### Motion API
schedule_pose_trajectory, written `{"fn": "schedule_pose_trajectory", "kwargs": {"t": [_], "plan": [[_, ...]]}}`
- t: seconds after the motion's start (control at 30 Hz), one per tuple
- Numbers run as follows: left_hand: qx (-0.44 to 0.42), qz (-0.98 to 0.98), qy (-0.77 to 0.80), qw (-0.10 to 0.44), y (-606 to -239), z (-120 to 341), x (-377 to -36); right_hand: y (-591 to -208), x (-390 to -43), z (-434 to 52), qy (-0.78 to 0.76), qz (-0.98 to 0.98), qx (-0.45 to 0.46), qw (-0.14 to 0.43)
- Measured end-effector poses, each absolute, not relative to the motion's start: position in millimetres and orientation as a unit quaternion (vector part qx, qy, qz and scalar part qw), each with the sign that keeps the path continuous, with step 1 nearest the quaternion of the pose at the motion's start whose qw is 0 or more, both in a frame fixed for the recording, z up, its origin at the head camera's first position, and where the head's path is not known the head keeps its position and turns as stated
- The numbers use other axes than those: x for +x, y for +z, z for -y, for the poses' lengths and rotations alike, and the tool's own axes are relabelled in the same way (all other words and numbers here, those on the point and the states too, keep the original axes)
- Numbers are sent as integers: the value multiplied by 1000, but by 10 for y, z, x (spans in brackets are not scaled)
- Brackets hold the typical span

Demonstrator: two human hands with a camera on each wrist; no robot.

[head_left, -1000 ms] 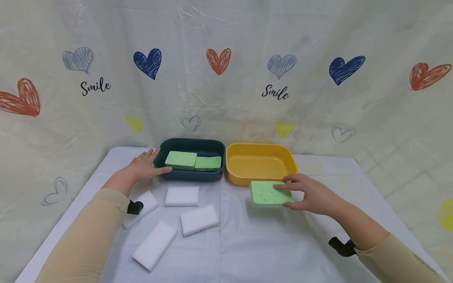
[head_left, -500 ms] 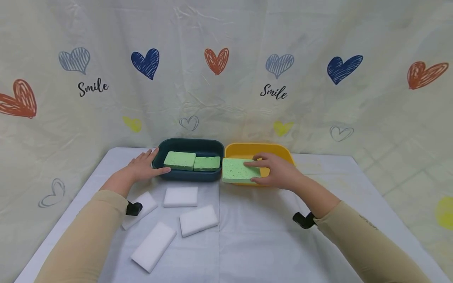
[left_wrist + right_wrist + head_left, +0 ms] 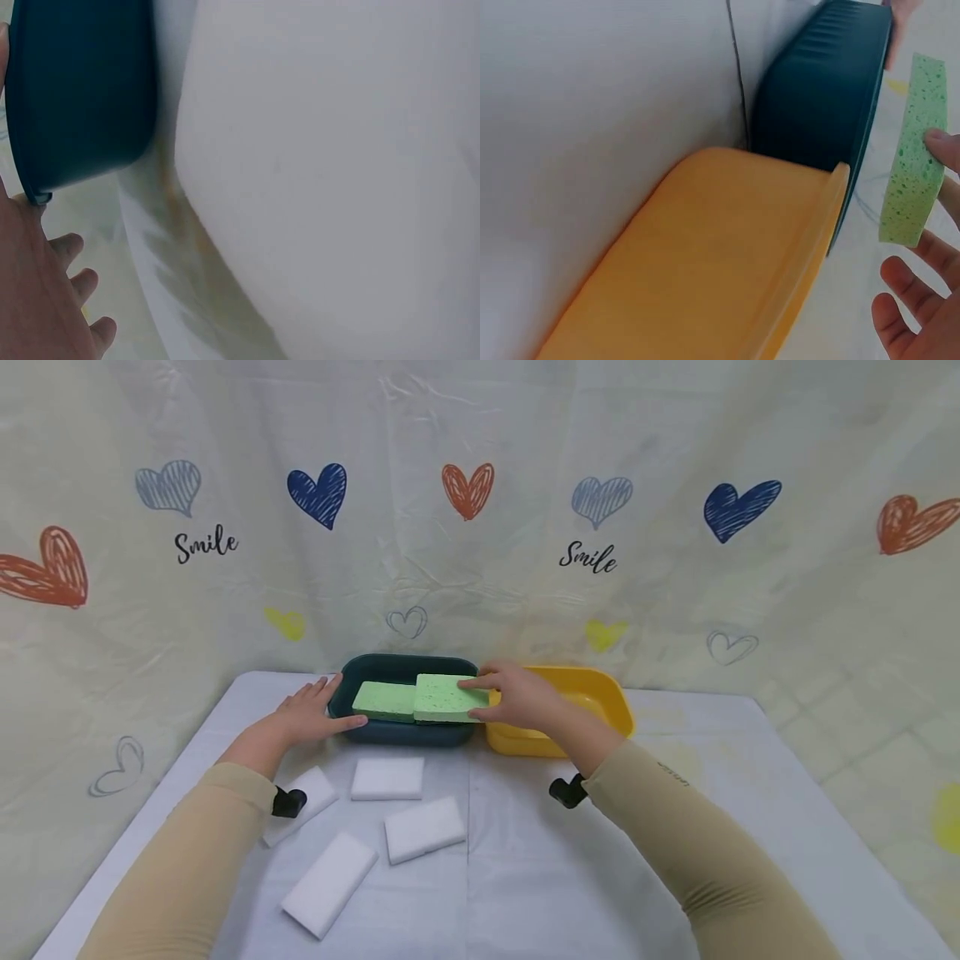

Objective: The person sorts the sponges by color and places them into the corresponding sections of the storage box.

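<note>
My right hand (image 3: pixel 517 697) pinches a green sponge (image 3: pixel 448 697) between thumb and fingers, over the right half of the dark teal bin (image 3: pixel 408 732). In the right wrist view this sponge (image 3: pixel 916 161) hangs above the bin's rim, its pored edge facing the camera. Another green sponge (image 3: pixel 382 702) lies in the bin's left half; one more beneath the held sponge is mostly hidden. My left hand (image 3: pixel 303 714) rests on the bin's left end, fingers spread and thumb over the front rim. From the left wrist, the hand (image 3: pixel 37 285) shows against the teal wall (image 3: pixel 82 90).
A yellow bin (image 3: pixel 592 689) stands against the teal bin's right side. On the white tabletop in front lie several white sponges (image 3: pixel 330 885), one partly behind the left wrist. A light cloth printed with hearts (image 3: pixel 465 577) hangs just behind the bins.
My right hand has carried the green sponge leftward, from in front of the yellow bin, across it, to over the teal bin. The left hand has stayed on the teal bin.
</note>
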State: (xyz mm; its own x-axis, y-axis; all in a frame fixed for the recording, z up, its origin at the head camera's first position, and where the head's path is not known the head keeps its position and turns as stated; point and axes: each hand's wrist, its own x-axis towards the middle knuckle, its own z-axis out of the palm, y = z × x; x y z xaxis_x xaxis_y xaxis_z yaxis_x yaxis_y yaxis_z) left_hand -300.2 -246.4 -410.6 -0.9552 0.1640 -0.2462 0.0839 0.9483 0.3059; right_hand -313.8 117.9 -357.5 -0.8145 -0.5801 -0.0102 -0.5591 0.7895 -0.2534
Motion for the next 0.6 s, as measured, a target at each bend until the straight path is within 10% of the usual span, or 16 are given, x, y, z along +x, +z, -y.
{"fn": "schedule_pose_trajectory", "kwargs": {"t": [0.6], "plan": [[53,-979,143,135,-4087,2447,-3011,-3847,-3558,-425,-17,-953,-300,48]]}}
